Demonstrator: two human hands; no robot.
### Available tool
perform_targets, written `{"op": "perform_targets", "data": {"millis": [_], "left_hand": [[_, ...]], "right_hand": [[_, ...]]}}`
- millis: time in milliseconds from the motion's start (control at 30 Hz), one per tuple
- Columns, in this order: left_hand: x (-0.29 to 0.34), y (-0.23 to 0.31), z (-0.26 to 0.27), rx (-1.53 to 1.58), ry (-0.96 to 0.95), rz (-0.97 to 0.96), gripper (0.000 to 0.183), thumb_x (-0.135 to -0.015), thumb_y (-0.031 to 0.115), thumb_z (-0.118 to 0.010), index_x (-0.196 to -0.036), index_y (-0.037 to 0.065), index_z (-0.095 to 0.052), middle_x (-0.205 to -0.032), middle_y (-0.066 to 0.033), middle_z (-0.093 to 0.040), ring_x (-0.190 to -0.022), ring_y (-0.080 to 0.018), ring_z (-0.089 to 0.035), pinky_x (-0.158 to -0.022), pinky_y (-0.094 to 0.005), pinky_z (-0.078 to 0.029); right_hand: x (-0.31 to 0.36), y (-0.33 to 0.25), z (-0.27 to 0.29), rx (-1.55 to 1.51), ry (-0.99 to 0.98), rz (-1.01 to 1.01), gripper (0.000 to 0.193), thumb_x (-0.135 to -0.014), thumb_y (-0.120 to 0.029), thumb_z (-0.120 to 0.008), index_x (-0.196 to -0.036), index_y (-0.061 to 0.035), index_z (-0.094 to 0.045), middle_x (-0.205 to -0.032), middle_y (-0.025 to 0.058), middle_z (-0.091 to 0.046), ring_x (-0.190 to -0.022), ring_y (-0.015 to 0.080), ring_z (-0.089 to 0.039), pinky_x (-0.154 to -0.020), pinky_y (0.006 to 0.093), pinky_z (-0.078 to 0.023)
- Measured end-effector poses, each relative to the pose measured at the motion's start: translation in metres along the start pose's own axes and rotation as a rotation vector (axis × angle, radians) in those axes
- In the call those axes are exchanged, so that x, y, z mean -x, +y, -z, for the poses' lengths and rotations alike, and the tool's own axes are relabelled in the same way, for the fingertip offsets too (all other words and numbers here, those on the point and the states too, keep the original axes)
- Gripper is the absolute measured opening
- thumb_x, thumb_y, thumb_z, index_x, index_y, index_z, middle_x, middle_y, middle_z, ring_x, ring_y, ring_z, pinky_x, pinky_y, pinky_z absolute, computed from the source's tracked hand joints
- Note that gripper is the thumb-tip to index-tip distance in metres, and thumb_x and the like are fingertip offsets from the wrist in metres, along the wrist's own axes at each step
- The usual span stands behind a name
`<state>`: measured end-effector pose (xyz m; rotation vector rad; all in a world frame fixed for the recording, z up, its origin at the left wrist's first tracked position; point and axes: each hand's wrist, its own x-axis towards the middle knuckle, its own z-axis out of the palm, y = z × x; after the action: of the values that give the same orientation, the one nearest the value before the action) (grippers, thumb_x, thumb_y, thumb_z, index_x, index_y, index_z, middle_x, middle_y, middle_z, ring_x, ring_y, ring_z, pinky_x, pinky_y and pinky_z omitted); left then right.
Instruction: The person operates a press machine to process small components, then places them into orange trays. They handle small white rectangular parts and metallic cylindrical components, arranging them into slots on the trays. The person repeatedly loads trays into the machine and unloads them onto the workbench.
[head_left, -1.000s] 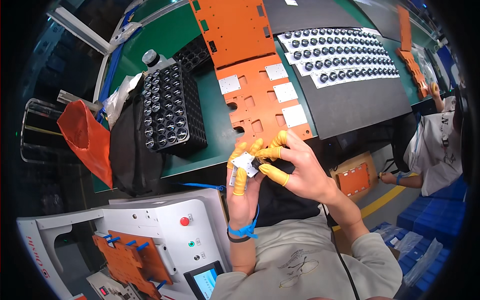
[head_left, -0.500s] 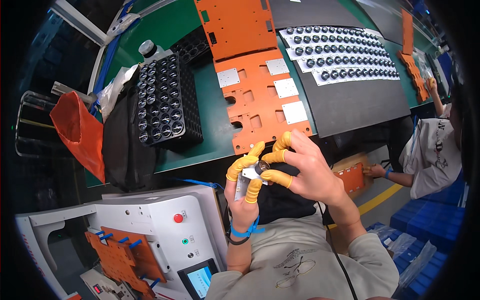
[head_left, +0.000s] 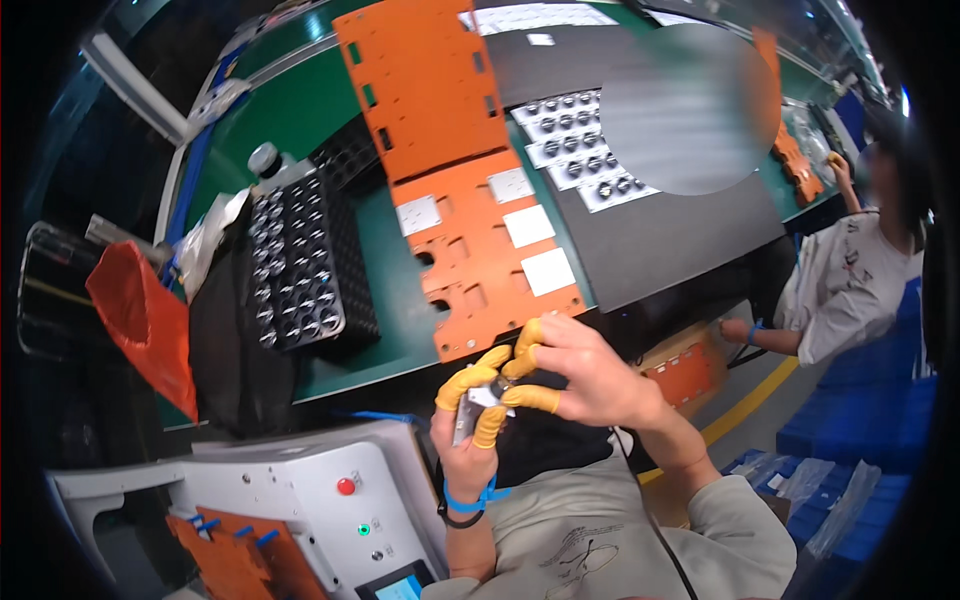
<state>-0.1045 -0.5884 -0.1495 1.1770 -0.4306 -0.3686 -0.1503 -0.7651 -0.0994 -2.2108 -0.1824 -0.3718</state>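
Note:
My left hand (head_left: pixel 470 425), its fingertips in yellow finger cots, grips a small white plate (head_left: pixel 463 420) just in front of the table edge. A dark round lens part (head_left: pixel 501 386) sits at the plate's upper end. My right hand (head_left: pixel 590 378), also in yellow finger cots, closes its thumb and fingers around that lens part; the fingers partly hide it. Beyond my hands lies an orange fixture (head_left: pixel 470 325) bearing several white square plates (head_left: pixel 549 271). To its left stands a black tray (head_left: pixel 345 265) filled with dark round lens parts (head_left: pixel 300 285).
Rows of white strips with dark lenses (head_left: pixel 575 150) lie on a black mat (head_left: pixel 660 250); a blurred grey disc (head_left: pixel 690 110) covers some. An orange bag (head_left: pixel 145 320) hangs at left. A white machine (head_left: pixel 300 490) stands lower left. A co-worker (head_left: pixel 860 270) is at right.
The view has shifted, so the table things sit lower and further left. Both hands stay together on the plate and lens part. A blurred grey disc now covers part of the lens rows.

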Motion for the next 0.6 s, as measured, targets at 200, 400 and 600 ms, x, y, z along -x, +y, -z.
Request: {"op": "perform_targets", "data": {"millis": [200,400,600], "left_hand": [[-0.004,-0.002,-0.002,-0.102,0.002,0.05,0.044,-0.091,0.033,-0.07,-0.12,0.004,-0.053,-0.118,-0.0144,-0.066,-0.071,-0.0072,-0.057,-0.055,-0.018,-0.044],[-0.007,0.004,-0.006,0.0,0.077,0.037,0.037,-0.093,0.024,-0.068,-0.118,0.002,-0.054,-0.104,-0.0098,-0.067,-0.062,-0.0065,-0.054,-0.054,-0.0204,-0.046],[-0.006,0.016,-0.022,-0.111,0.1,0.209,0.033,-0.089,0.011,-0.071,-0.117,-0.001,-0.058,-0.093,-0.0063,-0.067,-0.06,-0.0053,-0.054,-0.049,-0.0188,-0.044]], "right_hand": [[0.008,-0.005,-0.002,0.099,0.022,-0.002,0.023,-0.076,-0.014,-0.075,-0.087,0.0012,-0.062,-0.086,0.0114,-0.052,-0.081,0.0296,-0.052,-0.071,0.0386,-0.042],[0.01,-0.015,0.001,0.167,0.022,0.094,0.03,-0.08,-0.021,-0.07,-0.094,0.0045,-0.062,-0.089,0.014,-0.054,-0.083,0.03,-0.053,-0.075,0.0385,-0.045],[0.016,-0.014,-0.001,0.33,0.092,0.065,0.032,-0.074,-0.023,-0.075,-0.086,0.0032,-0.061,-0.083,0.0125,-0.052,-0.079,0.0285,-0.054,-0.075,0.037,-0.046]]}}
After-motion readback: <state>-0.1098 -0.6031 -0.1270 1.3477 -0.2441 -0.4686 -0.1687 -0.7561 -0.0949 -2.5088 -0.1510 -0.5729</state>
